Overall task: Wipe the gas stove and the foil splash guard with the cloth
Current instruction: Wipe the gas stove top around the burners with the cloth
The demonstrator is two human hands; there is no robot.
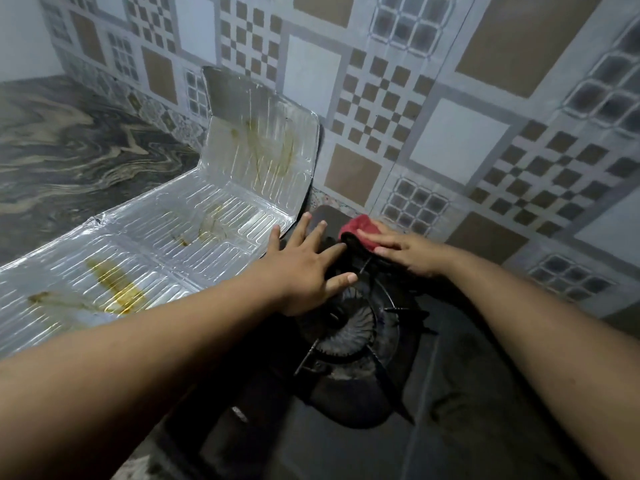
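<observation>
The black gas stove (pixel 460 382) fills the lower middle, with its round burner (pixel 346 327) and pan support. A silver foil splash guard (pixel 166 233) stands along the stove's left side and bends round the back; it carries yellow-brown grease streaks. My right hand (pixel 412 251) presses a red and black cloth (pixel 356 226) onto the stove's far corner by the wall. My left hand (pixel 308 268) lies flat with fingers spread on the stove's far left edge, touching the foil's lower rim, with nothing in it.
A patterned tiled wall (pixel 450 140) rises right behind the stove. A dark marbled countertop (pixel 69 150) stretches to the left beyond the foil guard.
</observation>
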